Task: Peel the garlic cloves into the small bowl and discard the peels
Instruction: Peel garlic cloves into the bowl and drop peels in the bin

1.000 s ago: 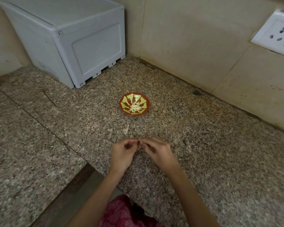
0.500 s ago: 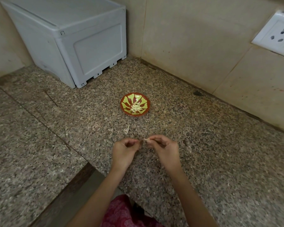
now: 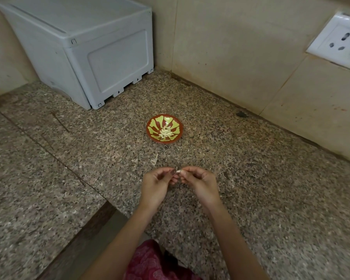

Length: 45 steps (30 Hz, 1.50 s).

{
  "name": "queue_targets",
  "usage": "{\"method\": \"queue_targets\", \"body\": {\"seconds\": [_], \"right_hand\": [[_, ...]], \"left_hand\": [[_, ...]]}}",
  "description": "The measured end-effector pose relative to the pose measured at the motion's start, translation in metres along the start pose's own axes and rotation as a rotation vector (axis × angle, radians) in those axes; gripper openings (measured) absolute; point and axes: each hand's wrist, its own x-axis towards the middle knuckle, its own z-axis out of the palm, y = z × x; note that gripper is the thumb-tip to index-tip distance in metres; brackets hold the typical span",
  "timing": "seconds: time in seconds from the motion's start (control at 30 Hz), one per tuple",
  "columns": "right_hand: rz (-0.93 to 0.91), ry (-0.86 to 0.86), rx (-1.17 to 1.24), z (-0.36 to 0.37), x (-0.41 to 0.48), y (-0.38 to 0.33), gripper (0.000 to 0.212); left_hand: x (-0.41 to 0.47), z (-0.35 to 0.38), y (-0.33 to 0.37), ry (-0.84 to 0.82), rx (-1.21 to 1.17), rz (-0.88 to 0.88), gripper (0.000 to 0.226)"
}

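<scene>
On the stone counter (image 3: 271, 188) the small bowl (image 3: 179, 129) of peeled garlic sits ahead of the left hand (image 3: 156, 184) and right hand (image 3: 200, 182), which both pinch one tiny garlic clove (image 3: 178, 171) between them, so small slow tugs on the skin should work best.

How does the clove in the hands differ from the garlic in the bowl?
The held clove is single, pinched between left hand and right hand above the counter; the bowl's garlic is a heap in the small bowl. The held clove is mostly hidden by those hands; the heap lies in full view. Both are pale.
</scene>
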Motion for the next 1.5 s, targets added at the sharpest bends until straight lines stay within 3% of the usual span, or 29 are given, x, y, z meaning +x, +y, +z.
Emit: {"method": "queue_targets", "body": {"seconds": [0.2, 0.4, 0.73, 1.17, 1.5], "right_hand": [[-0.046, 0.065, -0.102, 0.003, -0.002, 0.000, 0.017], [-0.007, 0.109, -0.114, 0.005, -0.003, 0.003, 0.012], [0.042, 0.118, -0.199, 0.007, 0.000, 0.009, 0.010], [0.090, 0.193, -0.152, 0.010, -0.001, 0.009, 0.014], [0.143, 0.151, -0.054, 0.011, 0.000, 0.009, 0.011]], "left_hand": [[0.000, 0.001, 0.003, 0.087, 0.434, 0.216, 0.016], [-0.004, 0.003, -0.001, 0.110, 0.575, 0.376, 0.015], [-0.001, 0.004, -0.009, 0.091, 0.633, 0.339, 0.014], [-0.002, 0.006, -0.012, 0.079, 0.691, 0.360, 0.014], [-0.002, 0.005, -0.013, 0.098, 0.665, 0.340, 0.016]]}}
